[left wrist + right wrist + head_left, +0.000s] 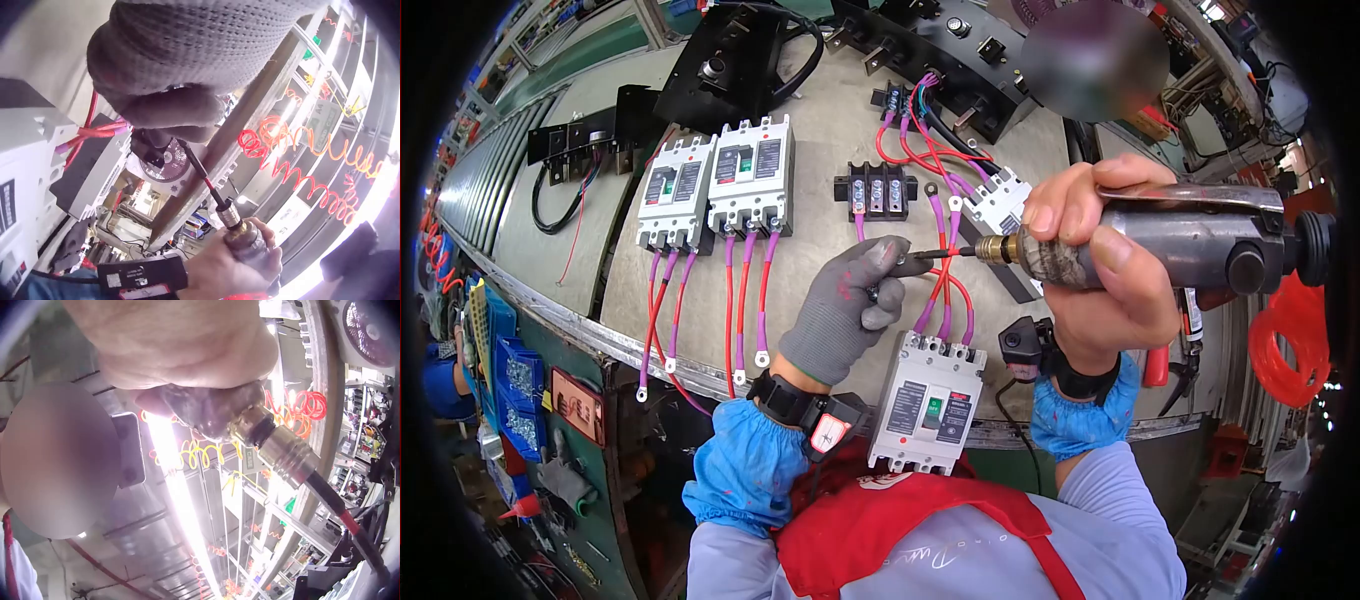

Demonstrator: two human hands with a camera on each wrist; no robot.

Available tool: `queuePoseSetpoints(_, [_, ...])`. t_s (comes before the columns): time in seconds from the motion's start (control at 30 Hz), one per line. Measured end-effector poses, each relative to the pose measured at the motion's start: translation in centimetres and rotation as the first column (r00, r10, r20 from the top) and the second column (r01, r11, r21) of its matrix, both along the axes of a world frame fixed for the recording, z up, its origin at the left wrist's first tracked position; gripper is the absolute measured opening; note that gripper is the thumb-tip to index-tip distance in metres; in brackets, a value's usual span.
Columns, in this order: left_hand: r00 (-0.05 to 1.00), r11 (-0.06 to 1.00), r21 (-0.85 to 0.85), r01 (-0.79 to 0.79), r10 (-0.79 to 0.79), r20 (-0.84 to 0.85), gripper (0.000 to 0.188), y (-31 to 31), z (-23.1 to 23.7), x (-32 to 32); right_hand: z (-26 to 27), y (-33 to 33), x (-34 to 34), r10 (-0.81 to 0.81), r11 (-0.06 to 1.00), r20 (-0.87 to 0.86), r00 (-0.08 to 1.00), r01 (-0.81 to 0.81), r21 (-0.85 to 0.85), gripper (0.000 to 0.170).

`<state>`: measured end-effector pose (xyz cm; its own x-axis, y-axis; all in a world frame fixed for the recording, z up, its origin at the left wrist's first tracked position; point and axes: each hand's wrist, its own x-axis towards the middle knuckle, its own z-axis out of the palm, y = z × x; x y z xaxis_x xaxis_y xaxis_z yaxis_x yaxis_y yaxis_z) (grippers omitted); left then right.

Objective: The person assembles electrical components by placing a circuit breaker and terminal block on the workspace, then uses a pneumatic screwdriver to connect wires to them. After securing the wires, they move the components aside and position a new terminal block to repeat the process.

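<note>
Grey glove (820,325): covers the left hand (847,302), fingers curled, the tips pinching the end of the bit (945,253); whether a small screw sits between them I cannot tell
Right hand (1100,255): bare, wrapped round the nose end of the driver (1230,235), a full, firm grip
Driver: held above the right part of the bench (820,125), bit pointing left; metal-bodied, so likely heavy, hard and rather slick; best held round the wrapped collar (1052,262), with the lever (1190,194) under the palm or fingers
Bit: dark and thin with a red band, seated in the brass-coloured chuck (997,249); stiff, I judge, and easiest to steady near its tip
Near breaker (905,415): at the bench's near edge, below the hands; probably solid and boxy, safest lifted by its sides
Wires (970,322): red with purple sleeves, running far from that breaker; likely springy, better guided by the sleeves
Block (882,190): black, farther off, between the left breakers (750,180) and the right breaker (1000,210); its plastic may chip if knocked
</note>
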<state>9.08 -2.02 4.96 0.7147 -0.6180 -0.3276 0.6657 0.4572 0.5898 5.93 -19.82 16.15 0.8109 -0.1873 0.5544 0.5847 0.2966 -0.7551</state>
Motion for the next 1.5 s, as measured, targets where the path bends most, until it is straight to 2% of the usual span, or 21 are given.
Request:
queuePoseSetpoints(0.23, [0.985,0.988,-0.154,-0.011,-0.016,-0.173,0.024,-0.4,0.2,-0.1,-0.6,0.1,-0.2,-0.01,0.999,0.01,1.0,0.01,0.034,0.046])
queuePoseSetpoints(0.33, [0.988,0.975,-0.222,-0.015,-0.021,-0.156,0.027,-0.5,-0.8,0.1,-0.6,0.2,-0.2,-0.031,0.999,0.008,0.999,0.031,0.033,0.046])
queuePoseSetpoints(0.4, [0.98,0.979,-0.201,-0.039,-0.002,-0.199,0.028,-0.8,-0.4,0.1,-0.6,0.3,-0.3,-0.036,0.999,0.01,0.999,0.036,0.019,0.047])
queuePoseSetpoints(0.53, [0.98,0.979,-0.202,-0.019,-0.022,-0.197,0.03,-0.9,-0.9,0.1,-0.8,-0.2,-0.3,0.107,0.994,0.022,0.994,-0.107,0.028,0.044])
queuePoseSetpoints(0.63, [0.985,0.989,-0.148,-0.013,-0.013,-0.173,0.032,-1.0,-0.8,0.2,-1.0,-0.2,-0.3,0.095,0.995,0.016,0.995,-0.095,0.018,0.044])
queuePoseSetpoints(0.73, [0.982,0.994,-0.105,-0.003,-0.017,-0.19,0.035,-1.0,-0.1,0.2,-1.3,0.2,-0.1,0.006,1.0,0.023,1.0,-0.005,-0.013,0.046])
queuePoseSetpoints(0.83, [0.982,0.997,0.013,0.072,-0.069,-0.176,0.041,-0.5,-0.2,0.0,-1.7,0.0,0.0,0.006,0.999,0.045,0.999,-0.004,-0.038,0.047])
queuePoseSetpoints(0.93, [1.0,0.978,0.209,0.014,-0.018,0.016,0.048,-1.0,-0.1,0.0,-1.7,-0.1,0.1,0.001,1.0,0.032,1.0,0.0,-0.022,0.046])
queuePoseSetpoints(1.03, [0.972,0.904,0.378,-0.201,0.136,0.191,0.049,-2.6,2.0,-0.4,-1.5,-0.6,0.7,-0.03,0.999,0.031,0.999,0.029,0.02,0.044])
queuePoseSetpoints(1.13, [0.968,0.861,0.491,-0.132,0.005,0.252,0.047,-1.7,1.6,1.0,-1.1,-2.2,1.6,-0.082,0.996,0.034,0.996,0.08,0.05,0.043])
queuePoseSetpoints(1.23, [0.877,0.769,0.55,-0.326,0.028,0.48,0.044,-3.4,-0.6,2.5,-0.6,-3.5,2.1,-0.114,0.989,0.044,0.993,0.109,0.097,0.042])
queuePoseSetpoints(1.3, [0.843,0.707,0.622,-0.338,-0.067,0.534,0.043,-4.5,-1.3,3.4,-0.4,-3.8,2.3,-0.168,0.983,0.057,0.984,0.162,0.09,0.042])
queuePoseSetpoints(1.4, [0.904,0.781,0.599,-0.176,-0.112,0.413,0.039,-5.8,-0.8,4.4,-0.4,-3.8,2.8,-0.226,0.972,0.041,0.973,0.222,0.078,0.043])
queuePoseSetpoints(1.5, [0.928,0.839,0.532,-0.113,-0.102,0.359,0.029,-5.1,-1.3,4.9,-0.5,-3.6,3.7,-0.221,0.974,0.034,0.975,0.218,0.063,0.042])
